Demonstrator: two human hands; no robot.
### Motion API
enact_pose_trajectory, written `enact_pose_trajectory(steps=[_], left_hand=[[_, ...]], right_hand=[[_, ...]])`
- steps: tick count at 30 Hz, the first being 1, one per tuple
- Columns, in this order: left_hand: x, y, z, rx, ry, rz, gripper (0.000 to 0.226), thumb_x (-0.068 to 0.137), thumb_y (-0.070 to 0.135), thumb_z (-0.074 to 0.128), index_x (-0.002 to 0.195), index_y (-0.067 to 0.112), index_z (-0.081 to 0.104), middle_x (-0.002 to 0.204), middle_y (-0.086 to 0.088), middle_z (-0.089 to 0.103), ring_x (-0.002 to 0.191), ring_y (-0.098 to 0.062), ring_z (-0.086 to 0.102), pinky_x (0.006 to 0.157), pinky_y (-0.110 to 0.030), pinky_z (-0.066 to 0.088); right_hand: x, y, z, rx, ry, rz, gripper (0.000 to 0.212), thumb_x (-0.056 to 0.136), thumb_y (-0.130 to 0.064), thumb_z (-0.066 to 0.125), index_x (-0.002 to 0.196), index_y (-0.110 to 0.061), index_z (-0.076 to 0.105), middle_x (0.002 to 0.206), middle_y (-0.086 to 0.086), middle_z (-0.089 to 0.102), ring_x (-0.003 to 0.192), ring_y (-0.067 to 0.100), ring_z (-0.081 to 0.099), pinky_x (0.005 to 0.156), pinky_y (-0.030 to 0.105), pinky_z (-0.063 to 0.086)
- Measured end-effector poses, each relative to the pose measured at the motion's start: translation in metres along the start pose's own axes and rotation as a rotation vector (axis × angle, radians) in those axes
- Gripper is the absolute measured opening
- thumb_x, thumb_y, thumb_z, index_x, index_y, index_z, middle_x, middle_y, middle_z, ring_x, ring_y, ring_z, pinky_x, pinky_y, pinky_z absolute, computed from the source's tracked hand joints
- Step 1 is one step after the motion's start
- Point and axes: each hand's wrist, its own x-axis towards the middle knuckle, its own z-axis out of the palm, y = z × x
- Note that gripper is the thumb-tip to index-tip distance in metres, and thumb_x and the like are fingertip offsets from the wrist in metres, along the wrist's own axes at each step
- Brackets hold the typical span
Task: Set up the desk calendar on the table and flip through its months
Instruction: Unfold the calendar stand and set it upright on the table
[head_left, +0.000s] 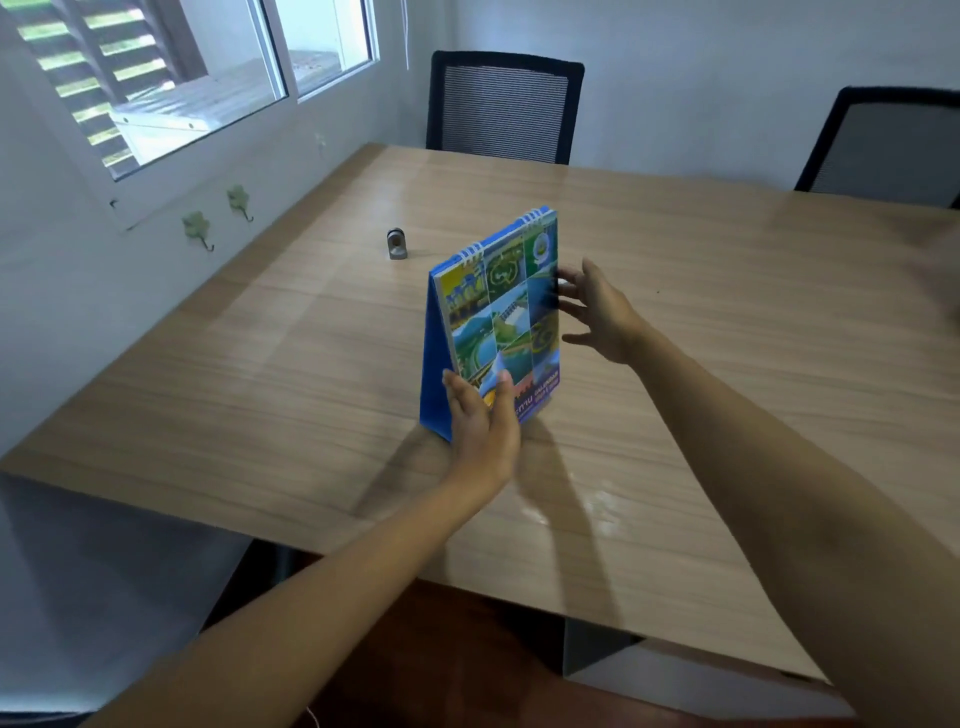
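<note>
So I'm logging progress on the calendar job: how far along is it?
Done: the desk calendar stands tent-style on the table, blue stand opened out. In hand: the left hand grips its lower near corner, while the right hand is open at its far edge, apparently steadying it. Left: the photo cover still faces front, so no month is showing yet.

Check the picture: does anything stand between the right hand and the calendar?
Nothing visible does. The right hand is open beside the calendar, fingertips at its edge. The small metal object sits behind, off to the left.
</note>
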Motion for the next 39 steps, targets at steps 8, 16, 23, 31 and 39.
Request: enact_pose_trajectory(steps=[8,16,23,31,39], left_hand=[[0.045,0.002,-0.038,0.126,-0.107,0.053,0.074,0.096,0.056,0.004,0.153,0.012,-0.010,0.162,-0.002,-0.013,0.150,-0.016,-0.008,0.119,-0.032,-0.002],[0.128,-0.024,-0.062,0.062,-0.140,-0.045,0.116,0.061,0.095,0.009,0.154,0.026,0.011,0.163,-0.001,0.010,0.150,-0.023,0.013,0.121,-0.050,0.014],[0.129,-0.021,-0.075,-0.028,-0.044,0.062,0.095,0.067,0.092,0.014,0.135,0.036,0.050,0.137,0.002,0.058,0.126,-0.018,0.054,0.110,-0.044,0.038],[0.093,0.012,-0.080,-0.093,-0.080,0.006,0.098,0.059,0.089,0.012,0.126,0.035,0.058,0.129,-0.004,0.063,0.119,-0.023,0.058,0.106,-0.047,0.043],[0.075,0.032,-0.086,-0.016,-0.076,-0.035,0.072,0.092,0.063,0.013,0.132,0.021,0.055,0.128,-0.001,0.058,0.119,-0.021,0.051,0.105,-0.039,0.037]], right_hand=[[-0.076,0.027,0.002,0.175,0.183,-0.005,0.046,0.100,-0.045,0.029,0.140,-0.029,0.040,0.148,-0.007,0.040,0.135,0.009,0.037,0.102,0.045,0.036],[-0.086,0.025,0.034,0.161,0.201,-0.005,0.046,0.102,-0.042,0.024,0.145,-0.030,0.034,0.150,-0.008,0.037,0.134,0.010,0.037,0.104,0.039,0.031],[-0.083,0.037,0.042,0.148,0.328,0.071,0.053,0.102,-0.042,0.024,0.149,-0.018,0.031,0.154,-0.003,0.033,0.143,0.015,0.029,0.120,0.038,0.022],[-0.088,0.030,0.051,0.129,0.356,0.097,0.048,0.100,-0.036,0.028,0.141,-0.014,0.042,0.140,0.001,0.047,0.135,0.018,0.038,0.113,0.036,0.027],[-0.097,0.033,0.049,-0.024,0.502,-0.021,0.035,0.098,-0.023,0.045,0.128,-0.007,0.054,0.105,0.002,0.057,0.086,0.013,0.053,0.078,0.030,0.049]])
